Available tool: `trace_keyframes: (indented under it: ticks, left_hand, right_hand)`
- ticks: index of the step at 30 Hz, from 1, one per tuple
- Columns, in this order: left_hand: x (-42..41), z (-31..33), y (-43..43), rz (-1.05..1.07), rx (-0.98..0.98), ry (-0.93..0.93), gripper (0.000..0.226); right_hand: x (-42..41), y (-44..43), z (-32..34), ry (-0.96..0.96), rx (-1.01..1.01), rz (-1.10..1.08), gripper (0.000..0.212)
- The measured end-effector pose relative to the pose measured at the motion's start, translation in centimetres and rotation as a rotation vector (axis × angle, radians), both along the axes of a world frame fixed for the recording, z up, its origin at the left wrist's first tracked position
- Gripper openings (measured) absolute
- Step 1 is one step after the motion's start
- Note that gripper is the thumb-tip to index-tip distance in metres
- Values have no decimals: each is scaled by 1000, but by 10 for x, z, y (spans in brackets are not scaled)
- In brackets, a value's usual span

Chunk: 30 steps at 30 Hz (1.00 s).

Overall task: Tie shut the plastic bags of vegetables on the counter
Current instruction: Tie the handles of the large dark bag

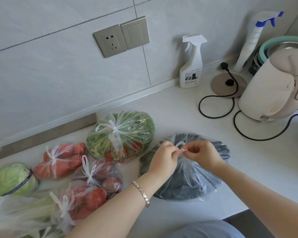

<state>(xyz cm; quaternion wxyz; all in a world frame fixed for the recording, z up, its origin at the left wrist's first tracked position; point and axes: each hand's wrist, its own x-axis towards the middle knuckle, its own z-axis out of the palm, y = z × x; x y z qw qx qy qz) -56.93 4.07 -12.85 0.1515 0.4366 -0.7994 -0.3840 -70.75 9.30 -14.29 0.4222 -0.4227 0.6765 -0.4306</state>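
Note:
A clear plastic bag of dark vegetables lies on the white counter in front of me. My left hand and my right hand meet above it, and each pinches a twisted handle of the bag at its gathered neck. To the left lie knotted bags: leafy greens, carrots, red onions and tomatoes. A wrapped cabbage sits at the far left.
A white spray bottle stands by the wall. A cream kettle, its round base and a looping black cord take up the right side. A second spray bottle leans in the corner. The counter's front edge runs lower right.

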Motion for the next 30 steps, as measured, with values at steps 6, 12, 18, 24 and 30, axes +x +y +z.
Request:
trace_keyframes:
  ticks: [6, 12, 18, 24, 30]
  left_hand:
    - [4, 1, -8, -62, -25, -5, 20]
    - [4, -2, -13, -64, 112, 10, 18]
    - [-3, -10, -1, 173, 601, 47, 22]
    - [-4, -13, 2, 206, 599, 66, 18]
    - [-2, -10, 3, 191, 564, 66, 18]
  right_hand:
    - [-5, -4, 2, -167, 2, 107, 25]
    - [-14, -3, 2, -623, 194, 174, 36]
    - [-9, 9, 1, -42, 117, 100, 11]
    - [5, 21, -8, 90, -10, -93, 18]
    - [5, 18, -6, 251, -59, 15, 24]
